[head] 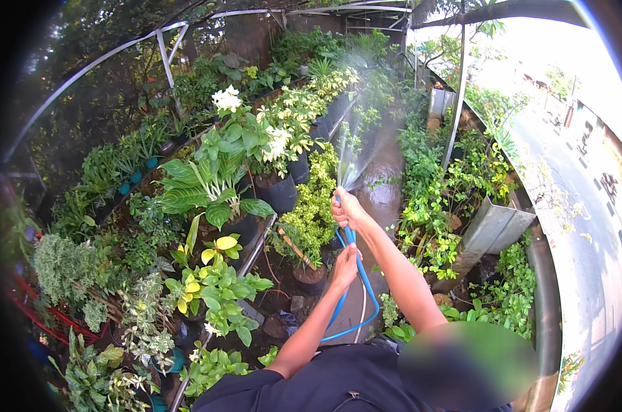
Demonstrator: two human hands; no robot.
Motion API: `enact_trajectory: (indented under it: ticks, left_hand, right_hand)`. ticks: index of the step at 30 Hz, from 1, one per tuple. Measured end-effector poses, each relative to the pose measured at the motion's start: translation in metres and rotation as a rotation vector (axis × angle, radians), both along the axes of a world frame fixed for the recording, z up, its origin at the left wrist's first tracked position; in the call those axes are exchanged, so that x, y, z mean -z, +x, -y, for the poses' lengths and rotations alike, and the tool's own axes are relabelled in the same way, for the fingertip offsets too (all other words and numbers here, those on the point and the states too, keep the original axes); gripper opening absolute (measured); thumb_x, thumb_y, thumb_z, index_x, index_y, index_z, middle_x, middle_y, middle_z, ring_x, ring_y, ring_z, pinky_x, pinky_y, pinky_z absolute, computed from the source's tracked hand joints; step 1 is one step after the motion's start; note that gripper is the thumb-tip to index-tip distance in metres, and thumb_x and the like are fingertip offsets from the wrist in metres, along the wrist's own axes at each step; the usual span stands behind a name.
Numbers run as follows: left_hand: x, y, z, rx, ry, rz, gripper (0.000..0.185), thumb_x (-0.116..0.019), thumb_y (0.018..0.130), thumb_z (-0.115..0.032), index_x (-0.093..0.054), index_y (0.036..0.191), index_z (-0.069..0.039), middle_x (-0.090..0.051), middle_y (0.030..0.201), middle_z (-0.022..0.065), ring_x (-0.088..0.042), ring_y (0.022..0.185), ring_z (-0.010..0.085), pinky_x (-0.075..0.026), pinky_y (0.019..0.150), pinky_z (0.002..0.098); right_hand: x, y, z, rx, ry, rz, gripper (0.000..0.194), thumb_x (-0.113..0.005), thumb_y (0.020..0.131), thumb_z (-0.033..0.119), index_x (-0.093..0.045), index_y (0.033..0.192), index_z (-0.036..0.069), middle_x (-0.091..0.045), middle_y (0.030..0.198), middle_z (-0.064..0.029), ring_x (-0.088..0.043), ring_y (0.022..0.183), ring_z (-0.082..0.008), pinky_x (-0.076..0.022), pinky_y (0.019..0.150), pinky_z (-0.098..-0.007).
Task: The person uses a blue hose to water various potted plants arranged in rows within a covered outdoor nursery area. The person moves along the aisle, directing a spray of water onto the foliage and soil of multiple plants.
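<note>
A blue garden hose (pixel 368 293) loops up in front of me to both my hands. My right hand (pixel 348 208) is wrapped around the hose near its outlet, the farther of the two hands. Closer to my body, my left hand (pixel 346 263) grips a lower stretch of the same hose. From the outlet a fan of water (pixel 353 165) sprays forward over the path and the plants along it. The fingers hide the hose's tip. Just left of the hands stands a yellow-green leafy shrub (pixel 316 201).
A wet path (pixel 385 193) runs ahead between plant beds. At left, a metal rail (pixel 259 247) borders potted plants, including a black pot (pixel 276 193). Metal posts (pixel 488 232) and a low wall edge (pixel 545 288) stand at right, with a road (pixel 578 206) beyond.
</note>
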State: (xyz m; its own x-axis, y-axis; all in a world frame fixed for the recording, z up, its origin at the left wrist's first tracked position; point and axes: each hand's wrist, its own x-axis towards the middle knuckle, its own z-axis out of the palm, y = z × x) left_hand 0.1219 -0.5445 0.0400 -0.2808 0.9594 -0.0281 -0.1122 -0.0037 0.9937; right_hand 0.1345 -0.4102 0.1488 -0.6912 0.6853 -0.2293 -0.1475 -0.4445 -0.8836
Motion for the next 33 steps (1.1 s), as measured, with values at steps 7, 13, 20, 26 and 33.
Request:
enact_trajectory:
  ticks: [7,13,20,26,33]
  left_hand:
    - [0.014,-0.001,-0.003,0.002,0.017,0.002,0.05,-0.033,0.097,-0.054,-0.053,0.083,-0.012,-0.045,0.065,-0.0039,-0.035,0.045,0.0038,-0.028,0.038,0.0199]
    - [0.006,-0.004,0.001,-0.011,0.016,-0.001,0.05,-0.035,0.098,-0.052,-0.052,0.076,-0.011,-0.044,0.06,-0.0028,-0.041,0.048,0.007,-0.033,0.042,0.0249]
    - [-0.001,-0.009,0.004,-0.016,-0.016,0.023,0.049,-0.036,0.098,-0.051,-0.052,0.075,-0.011,-0.04,0.057,-0.0041,-0.038,0.045,0.0058,-0.03,0.041,0.0241]
    - [0.012,-0.014,0.003,-0.033,-0.038,-0.032,0.051,-0.033,0.097,-0.056,-0.055,0.082,-0.013,-0.042,0.062,-0.0042,-0.037,0.046,0.0043,-0.031,0.039,0.0205]
    - [0.012,-0.007,0.018,-0.087,-0.043,0.014,0.053,-0.033,0.097,-0.056,-0.052,0.077,-0.011,-0.041,0.058,-0.0037,-0.038,0.046,0.0074,-0.029,0.04,0.0245]
  right_hand:
    - [-0.001,-0.003,0.006,-0.048,0.056,0.032,0.031,-0.04,0.088,0.038,-0.034,0.068,0.015,-0.025,0.048,0.0067,-0.019,0.035,-0.0054,-0.0146,0.031,-0.0249]
    - [-0.003,-0.006,0.008,-0.066,0.058,0.048,0.032,-0.039,0.089,0.038,-0.034,0.068,0.015,-0.026,0.049,0.0065,-0.019,0.035,-0.0052,-0.0149,0.031,-0.0246]
    - [-0.003,-0.011,0.005,-0.07,0.047,0.013,0.034,-0.038,0.092,0.04,-0.035,0.069,0.015,-0.026,0.049,0.0063,-0.02,0.035,-0.0052,-0.0155,0.031,-0.0244]
    - [0.0,-0.019,0.009,-0.101,0.016,0.027,0.035,-0.037,0.093,0.04,-0.035,0.07,0.014,-0.026,0.049,0.0062,-0.02,0.035,-0.0052,-0.0151,0.031,-0.0245]
    - [0.01,-0.023,0.019,-0.199,0.023,0.029,0.034,-0.036,0.093,0.04,-0.035,0.069,0.014,-0.025,0.048,0.0069,-0.02,0.035,-0.0052,-0.0151,0.032,-0.0245]
